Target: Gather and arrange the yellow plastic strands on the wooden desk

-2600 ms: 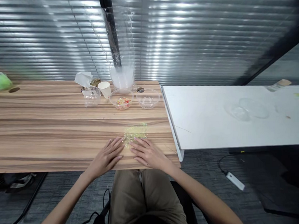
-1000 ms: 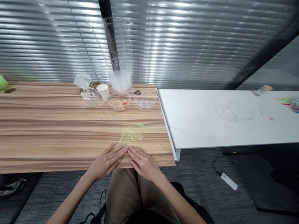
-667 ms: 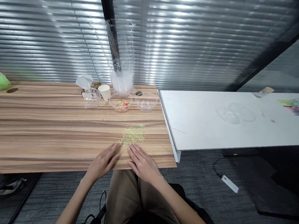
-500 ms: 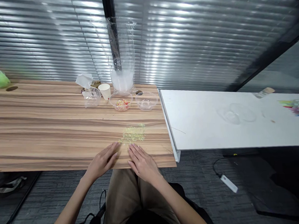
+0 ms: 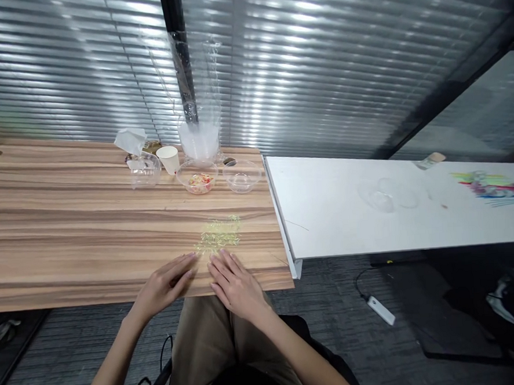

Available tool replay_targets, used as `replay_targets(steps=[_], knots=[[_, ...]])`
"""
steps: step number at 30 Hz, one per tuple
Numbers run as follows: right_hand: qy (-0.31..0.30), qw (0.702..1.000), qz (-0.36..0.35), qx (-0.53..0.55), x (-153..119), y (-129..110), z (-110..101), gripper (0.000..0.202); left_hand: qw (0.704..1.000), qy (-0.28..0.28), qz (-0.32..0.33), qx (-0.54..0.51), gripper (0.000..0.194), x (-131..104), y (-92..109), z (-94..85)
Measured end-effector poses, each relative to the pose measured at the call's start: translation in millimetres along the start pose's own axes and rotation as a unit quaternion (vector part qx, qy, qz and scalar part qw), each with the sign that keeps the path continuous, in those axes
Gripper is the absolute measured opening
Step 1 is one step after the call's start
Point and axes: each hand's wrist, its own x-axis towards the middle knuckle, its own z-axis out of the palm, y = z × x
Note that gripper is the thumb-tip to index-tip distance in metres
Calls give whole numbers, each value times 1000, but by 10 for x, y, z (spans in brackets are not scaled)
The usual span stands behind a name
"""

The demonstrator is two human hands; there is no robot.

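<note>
A loose patch of small yellow-green slivers (image 5: 219, 234) lies spread on the wood-grain table (image 5: 89, 232). At its near left edge, my left hand (image 5: 164, 284) rests on the tabletop, fingers stretched out and thumb apart, with nothing held. My right hand (image 5: 236, 285) lies flat at the near side of the slivers, its fingertips close to or touching them. The fingers of that hand are extended and hold nothing. The slivers are too small for me to tell exactly what they are.
Behind stand a clear bowl with red and yellow bits (image 5: 199, 184), another clear bowl (image 5: 241, 179), a paper cup (image 5: 168, 159), a clear container (image 5: 146, 170) and a stack in plastic wrap (image 5: 199, 141). A white table (image 5: 328, 211) adjoins on the right, bearing colourful items (image 5: 491, 185).
The view has turned slightly to the right, so everything sits further left. Both hands stay beside the slivers, with only slight shifts of the fingers.
</note>
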Motion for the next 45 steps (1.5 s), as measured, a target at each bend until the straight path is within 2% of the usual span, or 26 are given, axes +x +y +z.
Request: replay_targets(steps=[4,9,11,16,23,28,31,39,42,45], knots=[[33,999,-13,40,-16,4,-4,39,1000,4,-2,-11,39,5,-24,15],[101,990,82,57,20,-10,-3,36,999,11,47,-10,38,34,-11,16],[99,988,103,51,39,-15,9,38,998,4,64,-9,42,42,-11,20],[65,994,77,38,34,-14,50,44,995,-32,97,-18,52,22,-53,38],[81,993,49,68,-28,-18,6,41,996,-29,74,-37,46,-8,-50,79],[125,979,133,94,-18,34,18,44,999,-18,24,-38,44,46,177,187],[128,972,172,97,-5,62,57,45,1000,-13,17,-17,47,99,306,280],[85,979,118,142,-30,9,16,45,999,-9,32,26,53,163,377,421],[81,972,100,199,-6,32,-38,42,1000,-1,19,13,53,150,374,417],[83,958,116,249,63,124,-81,35,1000,12,-5,-10,53,150,390,383]])
